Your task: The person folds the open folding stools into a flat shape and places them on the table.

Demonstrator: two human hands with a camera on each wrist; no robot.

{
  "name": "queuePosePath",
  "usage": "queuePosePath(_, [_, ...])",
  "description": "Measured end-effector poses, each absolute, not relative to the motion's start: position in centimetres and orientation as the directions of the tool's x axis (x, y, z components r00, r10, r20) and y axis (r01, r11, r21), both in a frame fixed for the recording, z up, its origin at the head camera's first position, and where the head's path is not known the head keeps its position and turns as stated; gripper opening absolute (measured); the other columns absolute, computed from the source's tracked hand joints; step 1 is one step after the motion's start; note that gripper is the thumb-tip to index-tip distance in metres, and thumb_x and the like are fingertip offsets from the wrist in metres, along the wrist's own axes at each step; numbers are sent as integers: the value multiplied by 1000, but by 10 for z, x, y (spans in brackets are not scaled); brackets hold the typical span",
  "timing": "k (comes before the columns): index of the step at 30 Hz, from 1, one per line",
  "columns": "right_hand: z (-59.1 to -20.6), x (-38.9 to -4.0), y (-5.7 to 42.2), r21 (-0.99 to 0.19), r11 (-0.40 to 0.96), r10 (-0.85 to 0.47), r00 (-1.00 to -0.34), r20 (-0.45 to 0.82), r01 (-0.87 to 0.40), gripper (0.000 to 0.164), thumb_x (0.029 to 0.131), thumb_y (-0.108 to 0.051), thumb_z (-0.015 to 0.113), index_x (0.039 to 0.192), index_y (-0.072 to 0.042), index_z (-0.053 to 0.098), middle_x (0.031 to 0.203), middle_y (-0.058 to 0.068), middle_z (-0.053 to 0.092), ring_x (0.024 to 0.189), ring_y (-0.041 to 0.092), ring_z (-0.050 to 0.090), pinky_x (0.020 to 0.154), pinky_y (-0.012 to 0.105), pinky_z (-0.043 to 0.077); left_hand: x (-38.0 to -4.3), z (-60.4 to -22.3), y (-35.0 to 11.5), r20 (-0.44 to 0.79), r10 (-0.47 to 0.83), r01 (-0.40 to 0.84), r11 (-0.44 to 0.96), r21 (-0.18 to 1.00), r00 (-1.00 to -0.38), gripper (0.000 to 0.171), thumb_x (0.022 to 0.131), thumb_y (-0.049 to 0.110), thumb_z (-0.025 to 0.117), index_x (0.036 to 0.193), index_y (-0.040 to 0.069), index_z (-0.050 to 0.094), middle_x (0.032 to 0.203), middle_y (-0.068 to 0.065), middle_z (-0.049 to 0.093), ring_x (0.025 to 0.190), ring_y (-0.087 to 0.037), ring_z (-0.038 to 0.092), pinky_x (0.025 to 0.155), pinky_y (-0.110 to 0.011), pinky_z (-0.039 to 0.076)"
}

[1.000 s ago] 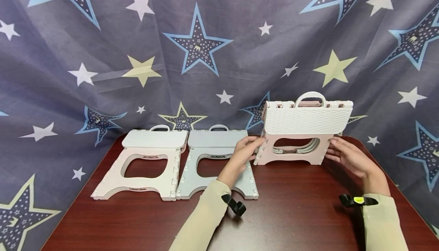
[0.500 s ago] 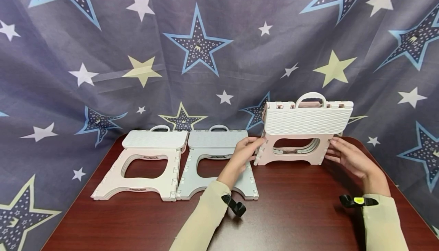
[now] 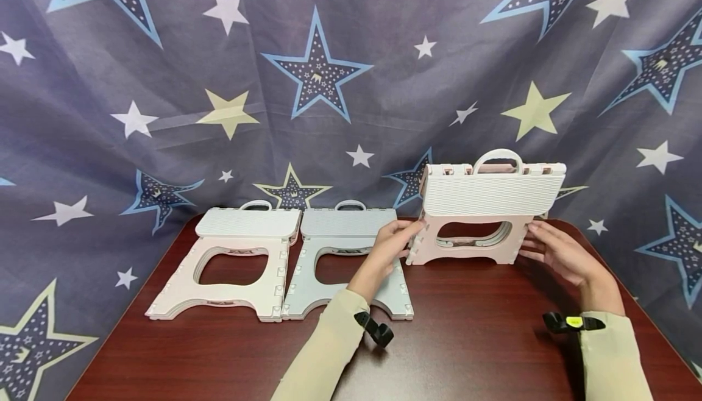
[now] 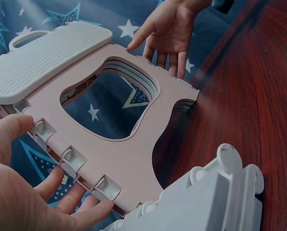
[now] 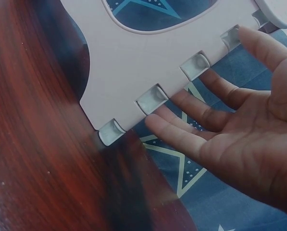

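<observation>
A folding stool [image 3: 490, 194] with a white woven-texture seat, white carry handle and pink legs stands upright, folded flat, at the back right of the table. My left hand [image 3: 386, 242] holds its left edge, thumb on the front and fingers behind. At the opposite edge my right hand [image 3: 562, 251] holds it the same way, fingertips along the hinge notches. In the left wrist view the pink leg panel [image 4: 129, 166] shows a large oval cutout. The right wrist view has the panel's lower corner down by the tabletop, with my right fingers [image 5: 220, 91] spread along the edge.
Two more folded stools lean side by side to the left: a white and pale pink one [image 3: 225, 282] and a pale grey-blue one [image 3: 348, 230]. The grey-blue one sits close under my left forearm. A star-patterned curtain [image 3: 384, 53] hangs behind the dark red table [image 3: 466, 340].
</observation>
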State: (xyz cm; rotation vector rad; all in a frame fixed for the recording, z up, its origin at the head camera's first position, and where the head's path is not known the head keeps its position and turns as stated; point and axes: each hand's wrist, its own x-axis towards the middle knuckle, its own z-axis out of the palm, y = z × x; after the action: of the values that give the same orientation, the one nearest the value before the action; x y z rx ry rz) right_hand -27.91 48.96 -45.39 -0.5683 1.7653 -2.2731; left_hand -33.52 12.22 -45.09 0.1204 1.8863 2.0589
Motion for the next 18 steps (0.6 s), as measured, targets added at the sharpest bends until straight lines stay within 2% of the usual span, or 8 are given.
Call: queuePosePath(18, [-454, -276, 489, -974, -216, -363, -920, 146, -69, 30, 112, -7, 30, 119, -13, 58, 115, -3, 67, 109, 13, 70, 91, 30, 60, -335, -453, 123, -159, 311, -189, -69, 980, -937, 46, 86, 49, 78, 112, 13, 68, 101, 3, 61, 93, -15, 59, 99, -45, 55])
